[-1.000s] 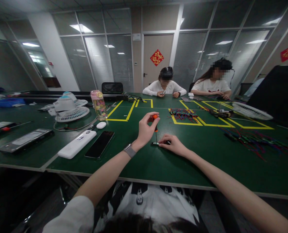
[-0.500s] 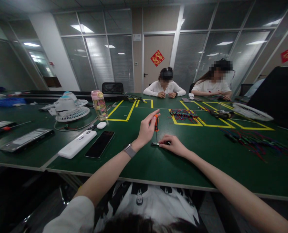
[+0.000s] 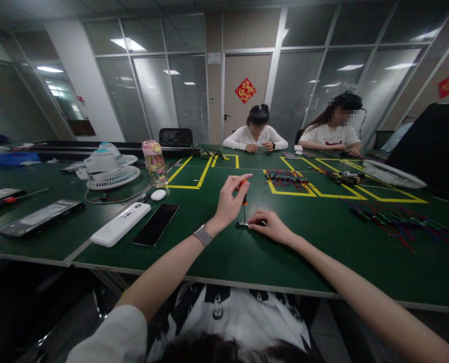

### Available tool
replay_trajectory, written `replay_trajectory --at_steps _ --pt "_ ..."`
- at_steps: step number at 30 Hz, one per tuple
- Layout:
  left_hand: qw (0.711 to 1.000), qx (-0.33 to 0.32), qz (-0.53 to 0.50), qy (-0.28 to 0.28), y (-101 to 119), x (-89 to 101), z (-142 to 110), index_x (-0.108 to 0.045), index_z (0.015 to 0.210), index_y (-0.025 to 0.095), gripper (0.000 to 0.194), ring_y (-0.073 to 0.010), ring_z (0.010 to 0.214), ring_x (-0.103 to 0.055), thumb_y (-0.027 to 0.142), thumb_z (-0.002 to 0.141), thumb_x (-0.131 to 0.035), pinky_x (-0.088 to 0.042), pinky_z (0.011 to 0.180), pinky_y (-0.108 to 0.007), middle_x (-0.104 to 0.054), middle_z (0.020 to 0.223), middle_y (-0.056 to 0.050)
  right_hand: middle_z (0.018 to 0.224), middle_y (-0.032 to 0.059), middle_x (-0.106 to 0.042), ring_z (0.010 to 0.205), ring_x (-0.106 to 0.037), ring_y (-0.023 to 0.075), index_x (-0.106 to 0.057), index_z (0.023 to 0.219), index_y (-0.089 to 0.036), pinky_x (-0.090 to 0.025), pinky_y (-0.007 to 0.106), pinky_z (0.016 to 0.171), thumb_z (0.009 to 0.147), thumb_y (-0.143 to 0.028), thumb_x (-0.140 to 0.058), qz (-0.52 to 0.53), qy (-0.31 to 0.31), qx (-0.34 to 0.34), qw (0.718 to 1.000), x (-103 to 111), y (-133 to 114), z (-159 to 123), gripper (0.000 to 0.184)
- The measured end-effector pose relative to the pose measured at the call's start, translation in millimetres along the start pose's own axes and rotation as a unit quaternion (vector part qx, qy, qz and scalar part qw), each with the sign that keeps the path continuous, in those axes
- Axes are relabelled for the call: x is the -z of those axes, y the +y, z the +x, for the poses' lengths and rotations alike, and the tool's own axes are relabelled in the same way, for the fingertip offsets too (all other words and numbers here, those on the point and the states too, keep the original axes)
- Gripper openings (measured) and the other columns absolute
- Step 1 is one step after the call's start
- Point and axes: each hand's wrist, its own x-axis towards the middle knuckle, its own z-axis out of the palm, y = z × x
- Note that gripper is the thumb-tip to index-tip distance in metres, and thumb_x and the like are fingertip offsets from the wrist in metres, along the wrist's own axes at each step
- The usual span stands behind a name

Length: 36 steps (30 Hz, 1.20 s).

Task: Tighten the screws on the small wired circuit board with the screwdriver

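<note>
My left hand pinches the orange handle of a small screwdriver, which stands upright with its tip on a small dark part lying on the green table. My right hand rests on the table just right of the tip, its fingers closed on that small dark part. A watch sits on my left wrist.
Left of my hands lie a black phone, a white power bank, a white mouse, a desk fan and a pink bottle. Coloured wires spread at the right, another bundle beyond. Two people sit at the far side.
My left fingers have shifted round the screwdriver handle, turning it; the tool stays upright on the same spot. My right hand has not moved.
</note>
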Motion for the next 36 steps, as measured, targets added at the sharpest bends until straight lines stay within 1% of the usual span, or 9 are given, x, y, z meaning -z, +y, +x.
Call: replay_trajectory --at_steps 3,6,13,19,22,25,29,33,36 --pt "0.998 0.006 -0.027 -0.052 -0.2 1.8 2.4 -0.053 0.132 0.024 0.037 -0.0180 0.123 -0.052 0.031 0.098 -0.041 -0.041 0.104 -0.033 -0.057 0.132 -0.006 0.081 0.0051 -0.063 0.072 -0.060 0.0166 -0.076 0.088 -0.017 -0.049 0.030 0.069 0.082 -0.033 -0.068 0.003 -0.001 0.002 1.000 -0.4 0.3 -0.1 0.018" --pt "0.996 0.017 -0.044 -0.075 -2.7 2.9 4.6 -0.052 0.133 0.024 0.037 -0.0192 0.132 -0.046 0.030 0.098 -0.039 -0.033 0.113 -0.039 -0.052 0.140 -0.005 0.080 0.0048 -0.063 0.071 -0.061 0.0165 -0.076 0.089 -0.018 -0.049 0.030 0.069 0.082 -0.032 -0.068 0.002 -0.002 0.001 1.000 -0.4 0.3 0.0 0.019" --pt "0.993 0.030 -0.099 -0.060 -6.8 -0.1 3.0 -0.056 0.128 0.024 0.035 -0.0191 0.110 -0.063 0.026 0.094 -0.048 -0.050 0.094 -0.033 -0.060 0.129 -0.008 0.081 0.0049 -0.063 0.072 -0.061 0.0167 -0.076 0.089 -0.019 -0.049 0.030 0.069 0.082 -0.032 -0.068 0.003 -0.005 -0.004 1.000 -0.1 -0.5 0.3 0.017" --pt "1.000 -0.015 0.011 -0.009 -0.6 1.3 2.1 -0.069 0.101 0.023 0.020 -0.0127 0.084 -0.059 0.028 0.082 -0.068 -0.049 0.073 -0.022 -0.060 0.092 -0.002 0.081 0.0051 -0.063 0.072 -0.061 0.0173 -0.077 0.089 -0.018 -0.048 0.030 0.068 0.081 -0.032 -0.069 0.003 -0.001 -0.010 1.000 0.3 -1.6 0.0 0.018" --pt "1.000 -0.009 0.013 -0.026 0.2 2.1 2.0 -0.067 0.107 0.024 0.021 -0.0127 0.085 -0.058 0.032 0.089 -0.058 -0.049 0.075 -0.023 -0.058 0.097 -0.003 0.080 0.0049 -0.063 0.072 -0.060 0.0172 -0.076 0.089 -0.018 -0.048 0.030 0.068 0.081 -0.031 -0.069 0.000 -0.003 -0.009 1.000 0.4 -1.2 0.3 0.017" --pt "0.998 -0.008 -0.017 -0.053 -2.0 2.2 2.3 -0.059 0.123 0.026 0.031 -0.0147 0.103 -0.059 0.030 0.097 -0.043 -0.047 0.092 -0.027 -0.061 0.113 -0.005 0.080 0.0049 -0.063 0.072 -0.060 0.0169 -0.076 0.090 -0.018 -0.048 0.030 0.069 0.081 -0.030 -0.068 -0.002 -0.005 -0.008 1.000 0.4 -0.9 0.2 0.017" --pt "0.994 0.008 -0.080 -0.073 -5.9 0.8 2.6 -0.053 0.131 0.024 0.036 -0.0183 0.121 -0.055 0.027 0.097 -0.041 -0.041 0.106 -0.034 -0.057 0.132 -0.007 0.081 0.0050 -0.063 0.072 -0.060 0.0171 -0.076 0.090 -0.018 -0.048 0.030 0.069 0.082 -0.033 -0.068 0.004 -0.002 -0.005 1.000 0.4 -0.9 -0.1 0.019" --pt "0.991 0.031 -0.120 -0.058 -4.5 -0.9 2.1 -0.056 0.126 0.021 0.034 -0.0188 0.107 -0.064 0.025 0.094 -0.048 -0.050 0.094 -0.032 -0.063 0.122 -0.009 0.081 0.0052 -0.062 0.071 -0.059 0.0168 -0.076 0.090 -0.017 -0.048 0.030 0.068 0.082 -0.031 -0.068 -0.001 -0.006 -0.004 1.000 0.3 -0.6 0.0 0.018" --pt "0.998 0.013 -0.060 -0.021 -1.4 -0.4 2.5 -0.064 0.113 0.021 0.026 -0.0152 0.091 -0.065 0.023 0.088 -0.059 -0.051 0.083 -0.027 -0.066 0.103 -0.006 0.081 0.0053 -0.062 0.071 -0.059 0.0163 -0.076 0.089 -0.017 -0.048 0.029 0.068 0.082 -0.030 -0.068 -0.003 -0.007 -0.004 1.000 0.2 -0.3 0.1 0.017"
